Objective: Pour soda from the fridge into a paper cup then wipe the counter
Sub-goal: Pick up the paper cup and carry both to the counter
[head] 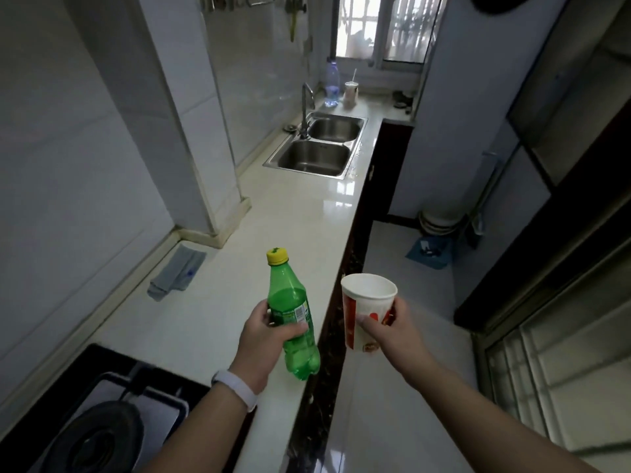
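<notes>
My left hand [263, 332] grips a green soda bottle [294, 322] round its labelled middle; the yellow cap is on and the bottle leans slightly, held above the front edge of the white counter [239, 268]. My right hand [392, 331] holds a red-and-white paper cup [365, 308] upright, out past the counter edge over the floor. The cup's inside looks empty. A grey cloth [177, 269] lies on the counter against the left wall.
A gas stove [102, 414] sits at the near left. A double steel sink [319, 145] with a tap is farther along the counter; a water bottle [331, 84] and a cup with a straw [350, 93] stand behind it. A narrow tiled aisle runs on the right.
</notes>
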Motion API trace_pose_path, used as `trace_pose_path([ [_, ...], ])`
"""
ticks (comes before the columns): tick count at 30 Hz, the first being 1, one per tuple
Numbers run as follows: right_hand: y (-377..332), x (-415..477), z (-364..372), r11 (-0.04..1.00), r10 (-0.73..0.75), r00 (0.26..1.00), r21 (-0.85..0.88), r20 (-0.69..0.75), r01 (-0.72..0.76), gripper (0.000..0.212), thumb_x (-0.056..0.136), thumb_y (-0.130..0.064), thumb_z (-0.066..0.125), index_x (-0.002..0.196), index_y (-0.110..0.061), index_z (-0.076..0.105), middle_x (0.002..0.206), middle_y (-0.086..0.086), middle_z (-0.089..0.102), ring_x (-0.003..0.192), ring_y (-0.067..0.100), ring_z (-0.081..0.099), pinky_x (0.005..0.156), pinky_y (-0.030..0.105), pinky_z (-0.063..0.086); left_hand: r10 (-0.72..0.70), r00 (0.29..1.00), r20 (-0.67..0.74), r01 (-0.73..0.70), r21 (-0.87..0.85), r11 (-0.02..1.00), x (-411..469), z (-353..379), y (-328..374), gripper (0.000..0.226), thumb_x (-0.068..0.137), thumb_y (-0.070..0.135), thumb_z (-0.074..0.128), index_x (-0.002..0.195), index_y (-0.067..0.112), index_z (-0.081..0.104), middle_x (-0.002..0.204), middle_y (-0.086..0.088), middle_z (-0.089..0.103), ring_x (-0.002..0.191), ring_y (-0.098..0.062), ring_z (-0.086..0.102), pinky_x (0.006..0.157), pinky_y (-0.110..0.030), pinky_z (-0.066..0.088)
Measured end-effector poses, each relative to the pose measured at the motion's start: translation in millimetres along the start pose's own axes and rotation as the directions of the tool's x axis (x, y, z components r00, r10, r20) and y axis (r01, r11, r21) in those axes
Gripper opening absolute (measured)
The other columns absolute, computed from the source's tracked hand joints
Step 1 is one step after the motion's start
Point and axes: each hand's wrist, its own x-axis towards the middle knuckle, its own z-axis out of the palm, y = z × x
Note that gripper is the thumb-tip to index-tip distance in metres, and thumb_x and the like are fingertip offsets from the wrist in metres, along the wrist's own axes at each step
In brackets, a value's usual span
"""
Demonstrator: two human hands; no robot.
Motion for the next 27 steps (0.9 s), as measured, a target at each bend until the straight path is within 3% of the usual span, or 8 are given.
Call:
trace_pose_path([
  [4, -8, 26, -30, 0.999, -0.020, 0.997, 0.027, -0.076, 0.022, 0.054, 0.082, -0.025, 0.077, 0.126, -0.027, 0.045, 0.111, -0.009, 0.063, 0.098, 0.006, 0.062, 0.073, 0.021, 0.050, 0.006, 0.999, 0.040, -0.006, 0.011, 1.000, 31, 24, 16, 0.049, 0.056, 0.012, 0.084, 0.102, 0.017, 0.068, 0.099, -0.010, 0.073, 0.097, -0.034, 0.068, 0.086, -0.053, 0.057],
  [7, -3, 55, -52, 0.995, -0.009, 0.993, 0.094, -0.119, 0.020, 0.051, 0.083, -0.023, 0.075, 0.124, -0.028, 0.045, 0.111, -0.008, 0.063, 0.098, 0.005, 0.062, 0.072, 0.020, 0.049, 0.006, 0.998, 0.058, -0.008, 0.040, 0.999, 54, 47, 18, 0.048, 0.057, 0.011, 0.083, 0.102, 0.016, 0.068, 0.098, -0.011, 0.073, 0.096, -0.035, 0.069, 0.086, -0.053, 0.057],
  [15, -15, 151, -122, 0.990, -0.057, 0.997, 0.127, -0.057, 0.064, 0.052, 0.081, -0.026, 0.077, 0.123, -0.028, 0.047, 0.112, -0.006, 0.065, 0.100, 0.009, 0.064, 0.085, 0.033, 0.055, 0.067, 0.996, -0.063, -0.061, 0.086, 0.994, 114, 130, 42, 0.052, 0.049, 0.019, 0.087, 0.098, 0.022, 0.070, 0.099, -0.011, 0.072, 0.095, -0.035, 0.068, 0.087, -0.055, 0.056],
  [20, -23, 211, -173, 0.989, -0.088, 0.996, 0.121, 0.003, 0.087, 0.058, 0.080, -0.028, 0.078, 0.129, -0.026, 0.047, 0.115, -0.006, 0.064, 0.104, 0.011, 0.064, 0.088, 0.037, 0.056, 0.104, 0.982, -0.158, -0.090, 0.090, 0.992, 143, 179, 59, 0.044, 0.053, 0.014, 0.084, 0.094, 0.024, 0.071, 0.098, -0.012, 0.072, 0.094, -0.034, 0.068, 0.088, -0.059, 0.054],
  [27, -29, 286, -196, 0.990, -0.095, 0.991, 0.111, 0.095, 0.084, 0.061, 0.079, -0.031, 0.079, 0.131, -0.024, 0.048, 0.116, -0.004, 0.065, 0.103, 0.012, 0.065, 0.088, 0.039, 0.057, 0.112, 0.953, -0.280, -0.093, 0.082, 0.992, 174, 205, 70, 0.059, 0.047, 0.023, 0.087, 0.103, 0.023, 0.070, 0.104, -0.009, 0.072, 0.098, -0.031, 0.069, 0.090, -0.058, 0.054],
])
